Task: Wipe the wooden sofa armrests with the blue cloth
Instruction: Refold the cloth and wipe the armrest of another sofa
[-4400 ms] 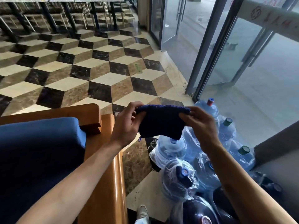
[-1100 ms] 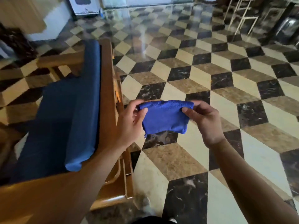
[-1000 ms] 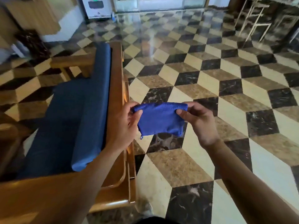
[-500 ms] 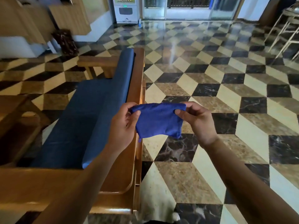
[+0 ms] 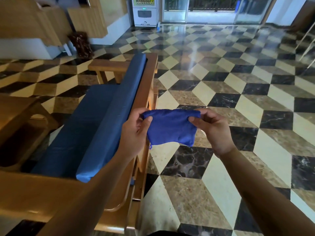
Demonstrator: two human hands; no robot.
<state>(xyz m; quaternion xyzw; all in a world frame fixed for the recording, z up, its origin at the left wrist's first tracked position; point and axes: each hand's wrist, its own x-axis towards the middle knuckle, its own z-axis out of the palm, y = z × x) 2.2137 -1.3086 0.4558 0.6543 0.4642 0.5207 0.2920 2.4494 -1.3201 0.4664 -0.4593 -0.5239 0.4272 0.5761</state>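
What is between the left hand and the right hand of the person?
In the head view, the folded blue cloth spans the gap: the left hand pinches its left top corner, the right hand its right one.

A folded blue cloth is pinched at its top corners by the left hand and right hand, held above the checkered floor beside the wooden sofa.

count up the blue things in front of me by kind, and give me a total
Blue cloth, pinched between left hand and right hand: 1
Blue sofa cushions, seat and back: 2
Total: 3
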